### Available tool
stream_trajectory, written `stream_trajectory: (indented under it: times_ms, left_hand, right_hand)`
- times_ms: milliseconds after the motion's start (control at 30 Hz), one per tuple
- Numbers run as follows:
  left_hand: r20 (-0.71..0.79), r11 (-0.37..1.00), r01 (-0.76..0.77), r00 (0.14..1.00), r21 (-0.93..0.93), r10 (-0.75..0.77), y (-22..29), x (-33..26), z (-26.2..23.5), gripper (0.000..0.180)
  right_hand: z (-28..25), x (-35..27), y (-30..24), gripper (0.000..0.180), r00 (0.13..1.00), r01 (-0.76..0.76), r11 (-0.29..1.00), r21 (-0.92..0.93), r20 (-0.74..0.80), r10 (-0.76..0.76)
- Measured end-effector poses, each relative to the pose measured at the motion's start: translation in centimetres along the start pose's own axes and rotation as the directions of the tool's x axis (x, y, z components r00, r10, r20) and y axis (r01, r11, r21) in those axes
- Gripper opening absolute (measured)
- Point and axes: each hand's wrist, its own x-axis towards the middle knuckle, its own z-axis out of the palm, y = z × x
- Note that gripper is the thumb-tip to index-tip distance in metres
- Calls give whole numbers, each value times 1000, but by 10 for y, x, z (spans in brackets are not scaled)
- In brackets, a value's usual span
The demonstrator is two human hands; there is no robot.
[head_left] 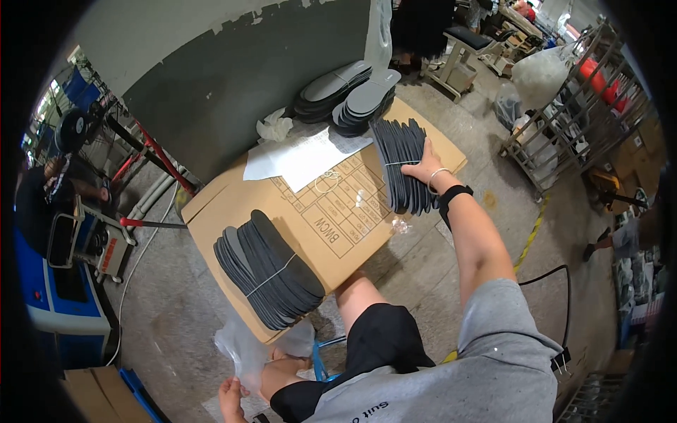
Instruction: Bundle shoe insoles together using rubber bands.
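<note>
A banded bundle of dark grey shoe insoles (398, 158) stands on edge at the right end of the cardboard box (310, 233). My right hand (427, 168) grips its right side, the thumb near the band. Low on the left, my left hand (231, 396) pinches a clear plastic bag (243, 349) that hangs beside my leg. A second banded bundle of insoles (264, 271) lies at the box's near left corner. At the far edge are two more insole stacks (331, 88), (363, 102) with lighter grey tops.
White paper sheets (303, 158), loose rubber bands (326, 182) and crumpled plastic (275, 127) lie on the box. A grey wall (240, 84) rises behind it. To the right stands a metal rack (564, 106); a blue-and-white machine (67, 303) is at the left.
</note>
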Motion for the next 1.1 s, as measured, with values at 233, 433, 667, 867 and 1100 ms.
stream_trajectory:
  times_ms: [233,433,667,867,1100]
  left_hand:
    - [-33,1000,7,999,4,-7,7,0,9,23]
    - [-56,995,99,994,15,-98,3,6,1,18]
    - [-276,904,-215,954,-370,114,-15,16,-12,15]
    - [-472,615,-493,855,-616,213,3,0,-24,31]
    - [-344,627,-459,888,-630,305,62,-30,17,37]
  right_hand:
    - [-3,-14,-22,121,992,-117,991,-59,32,119]
    - [-15,-13,10,111,995,86,995,58,-58,-83]
    - [-41,-43,50,90,990,-9,492,871,78,-119]
    - [-31,-64,62,68,919,-160,188,969,216,-330]
    - [-41,-73,166,53,552,-460,373,806,588,-591]
